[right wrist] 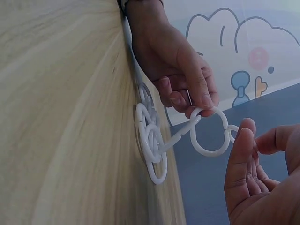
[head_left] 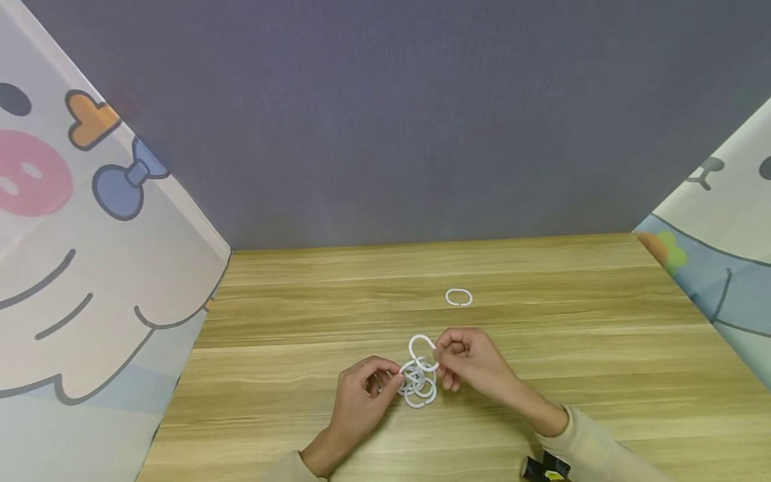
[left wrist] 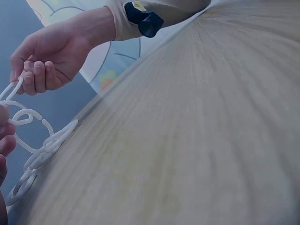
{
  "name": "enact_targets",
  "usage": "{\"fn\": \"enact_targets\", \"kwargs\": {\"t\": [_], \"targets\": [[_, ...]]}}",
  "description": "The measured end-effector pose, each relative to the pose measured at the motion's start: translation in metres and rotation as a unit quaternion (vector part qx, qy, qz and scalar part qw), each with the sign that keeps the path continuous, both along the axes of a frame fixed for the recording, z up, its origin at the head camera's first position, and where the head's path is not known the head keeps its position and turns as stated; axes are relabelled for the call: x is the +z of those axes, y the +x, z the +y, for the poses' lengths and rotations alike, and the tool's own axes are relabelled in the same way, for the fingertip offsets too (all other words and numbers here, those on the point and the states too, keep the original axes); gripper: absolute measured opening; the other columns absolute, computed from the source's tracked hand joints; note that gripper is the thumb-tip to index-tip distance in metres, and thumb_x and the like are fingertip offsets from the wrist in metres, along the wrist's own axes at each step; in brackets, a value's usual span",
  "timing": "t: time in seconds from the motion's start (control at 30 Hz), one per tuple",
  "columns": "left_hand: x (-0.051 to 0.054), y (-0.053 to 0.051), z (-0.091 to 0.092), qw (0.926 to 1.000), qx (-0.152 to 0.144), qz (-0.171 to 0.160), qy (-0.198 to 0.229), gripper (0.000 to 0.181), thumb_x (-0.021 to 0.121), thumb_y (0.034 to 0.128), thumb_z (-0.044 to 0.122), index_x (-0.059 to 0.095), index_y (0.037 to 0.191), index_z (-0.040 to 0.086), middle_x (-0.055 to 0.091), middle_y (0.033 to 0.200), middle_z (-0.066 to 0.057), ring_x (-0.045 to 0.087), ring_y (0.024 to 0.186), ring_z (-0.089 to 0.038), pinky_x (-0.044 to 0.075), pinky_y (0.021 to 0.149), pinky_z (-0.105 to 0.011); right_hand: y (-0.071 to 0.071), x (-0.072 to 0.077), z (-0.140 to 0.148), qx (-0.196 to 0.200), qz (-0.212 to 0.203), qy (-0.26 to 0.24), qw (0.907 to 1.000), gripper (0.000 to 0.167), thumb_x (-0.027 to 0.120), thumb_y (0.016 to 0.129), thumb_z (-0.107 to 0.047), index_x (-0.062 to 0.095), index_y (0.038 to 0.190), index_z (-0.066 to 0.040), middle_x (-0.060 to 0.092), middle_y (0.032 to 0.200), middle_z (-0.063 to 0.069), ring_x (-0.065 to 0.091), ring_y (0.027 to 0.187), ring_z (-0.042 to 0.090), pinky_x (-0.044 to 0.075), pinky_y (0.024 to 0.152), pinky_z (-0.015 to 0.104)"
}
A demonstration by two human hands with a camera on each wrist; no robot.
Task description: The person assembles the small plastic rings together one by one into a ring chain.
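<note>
A chain of white oval plastic rings (head_left: 429, 402) lies partly heaped on the wooden table between the two hands. On its left side, my left hand (head_left: 361, 395) pinches one ring (right wrist: 211, 153) between thumb and fingertips, raised off the table. Opposite, my right hand (head_left: 476, 361) holds another white ring (head_left: 411, 346) between thumb and index finger; it hooks through the ring in the left hand. The rest of the chain (left wrist: 51, 140) hangs down onto the tabletop. Fingers hide part of the right hand's ring in the right wrist view.
One loose white ring (head_left: 459, 290) lies farther back on the table (head_left: 301, 308). A grey panel (head_left: 385, 134) stands behind, with cartoon-printed panels at both sides. A black device (head_left: 545, 467) is on the right sleeve.
</note>
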State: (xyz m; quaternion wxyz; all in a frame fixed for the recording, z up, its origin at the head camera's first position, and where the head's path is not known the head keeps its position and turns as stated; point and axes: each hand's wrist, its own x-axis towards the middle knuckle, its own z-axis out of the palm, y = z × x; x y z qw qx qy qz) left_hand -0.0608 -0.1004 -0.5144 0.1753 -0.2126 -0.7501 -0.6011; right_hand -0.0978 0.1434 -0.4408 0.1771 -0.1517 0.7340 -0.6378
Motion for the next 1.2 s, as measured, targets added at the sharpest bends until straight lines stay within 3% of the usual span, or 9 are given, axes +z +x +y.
{"fn": "enact_targets", "kwargs": {"t": [0.43, 0.67, 0.87, 1.2], "targets": [[0.000, 0.000, 0.000, 1.0000, 0.001, 0.005, -0.001, 0.019, 0.086, 0.0914, -0.004, 0.079, 0.098, 0.013, 0.075, 0.081, -0.001, 0.055, 0.065, 0.001, 0.044, 0.047, -0.017, 0.000, -0.004, 0.001, 0.014, 0.014, 0.008, 0.9998, 0.017, 0.068, 0.103, 0.000, 0.065, 0.100, 0.016, 0.072, 0.077, 0.017, 0.068, 0.058, 0.011, 0.061, 0.053, 0.027], [0.000, 0.000, 0.001, 0.9999, 0.008, 0.006, -0.002, 0.020, 0.086, 0.0909, -0.004, 0.079, 0.098, 0.014, 0.074, 0.080, -0.001, 0.054, 0.065, 0.001, 0.044, 0.047, -0.017, 0.000, -0.006, 0.002, 0.008, 0.024, 0.042, 0.9988, 0.009, 0.070, 0.102, 0.001, 0.068, 0.100, 0.010, 0.074, 0.080, 0.019, 0.071, 0.065, 0.013, 0.062, 0.057, 0.029], [0.000, 0.000, 0.001, 0.9999, 0.010, 0.007, 0.004, 0.020, 0.086, 0.0910, -0.005, 0.079, 0.098, 0.013, 0.074, 0.081, -0.001, 0.055, 0.066, 0.000, 0.044, 0.048, -0.018, -0.003, -0.006, 0.005, -0.013, 0.015, 0.053, 0.9984, 0.008, 0.069, 0.101, 0.005, 0.066, 0.104, 0.012, 0.074, 0.086, 0.022, 0.073, 0.066, 0.017, 0.063, 0.057, 0.030], [-0.001, -0.001, 0.000, 0.9998, 0.012, 0.012, 0.005, 0.021, 0.086, 0.0912, -0.005, 0.079, 0.099, 0.013, 0.074, 0.081, -0.002, 0.056, 0.066, -0.001, 0.044, 0.048, -0.018, -0.007, -0.010, 0.013, -0.037, 0.018, 0.059, 0.9974, 0.014, 0.072, 0.104, -0.001, 0.071, 0.106, 0.013, 0.067, 0.075, 0.009, 0.064, 0.061, 0.011, 0.057, 0.054, 0.024]]}}
